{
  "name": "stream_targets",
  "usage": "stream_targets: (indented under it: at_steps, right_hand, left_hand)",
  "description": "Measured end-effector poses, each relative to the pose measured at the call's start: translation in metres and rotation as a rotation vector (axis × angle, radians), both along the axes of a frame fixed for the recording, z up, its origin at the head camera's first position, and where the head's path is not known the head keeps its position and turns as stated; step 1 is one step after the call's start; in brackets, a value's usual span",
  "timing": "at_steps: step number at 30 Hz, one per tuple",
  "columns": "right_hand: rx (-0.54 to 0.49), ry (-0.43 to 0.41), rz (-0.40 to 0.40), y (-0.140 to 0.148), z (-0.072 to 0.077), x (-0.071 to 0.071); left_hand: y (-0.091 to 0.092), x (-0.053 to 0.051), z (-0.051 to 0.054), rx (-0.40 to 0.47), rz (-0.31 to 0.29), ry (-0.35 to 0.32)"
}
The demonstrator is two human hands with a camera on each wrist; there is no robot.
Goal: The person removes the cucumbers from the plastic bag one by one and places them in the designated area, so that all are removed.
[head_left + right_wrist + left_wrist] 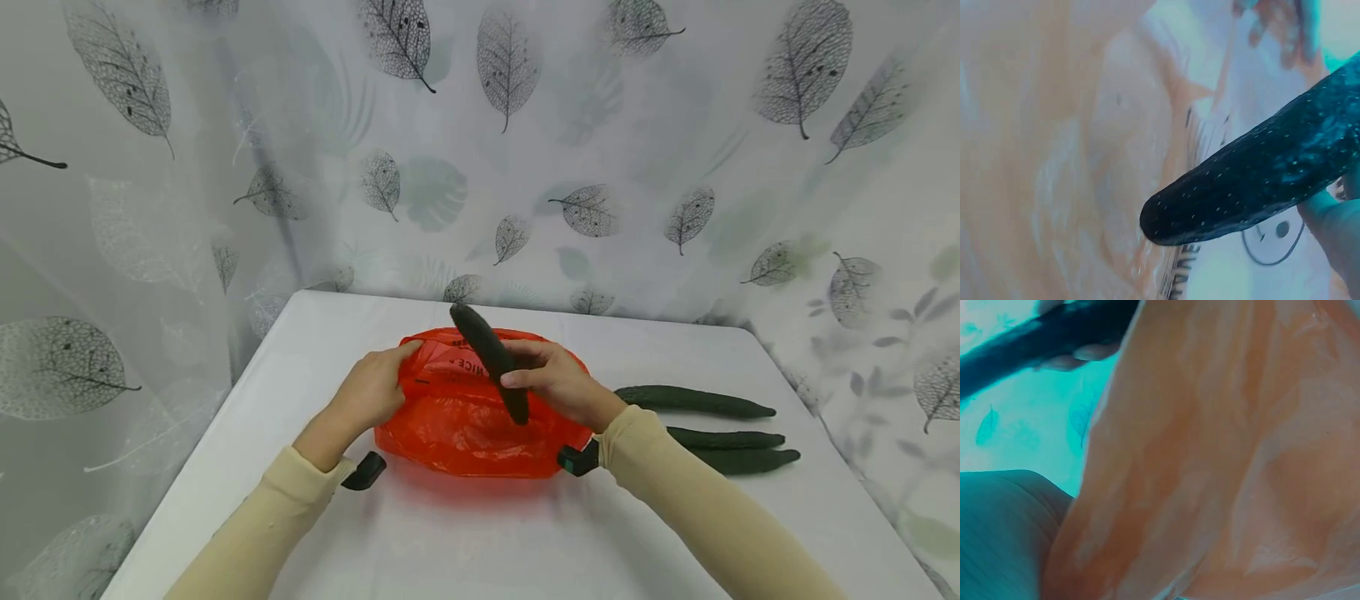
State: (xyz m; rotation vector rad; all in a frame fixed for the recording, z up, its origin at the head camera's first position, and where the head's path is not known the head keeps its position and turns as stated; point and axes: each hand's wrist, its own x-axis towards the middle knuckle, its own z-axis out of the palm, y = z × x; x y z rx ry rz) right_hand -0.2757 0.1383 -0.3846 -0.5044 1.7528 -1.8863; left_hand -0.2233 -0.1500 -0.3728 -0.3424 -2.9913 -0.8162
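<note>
A red plastic bag with printed lettering lies on the white table, its mouth spread apart. At the bag's upper left edge my left hand grips the plastic between thumb and fingers. My right hand holds a dark green cucumber tilted over the bag's mouth, its lower end pointing down toward the bag. In the right wrist view the cucumber shows its rounded tip and small pale specks, in front of the printed plastic. The bag fills much of the left wrist view.
Several cucumbers lie to the right: one farther back, and two nearer ones, a cucumber and another cucumber, side by side. The white table meets a leaf-patterned curtain behind. Dark wrist cameras sit under both wrists.
</note>
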Motion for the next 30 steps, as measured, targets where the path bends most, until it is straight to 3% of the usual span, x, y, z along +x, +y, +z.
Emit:
stream_targets:
  at_steps: [14,30]
  right_hand:
    - [-0.324,-0.064,-0.058,0.012,0.036,0.017]
    - [-0.540,-0.022,-0.072,0.064,0.074,0.025]
  left_hand:
    - [0.004,0.002,-0.001,0.004,-0.007,0.006]
    - [0.007,0.002,-0.006,-0.009,0.030,-0.033]
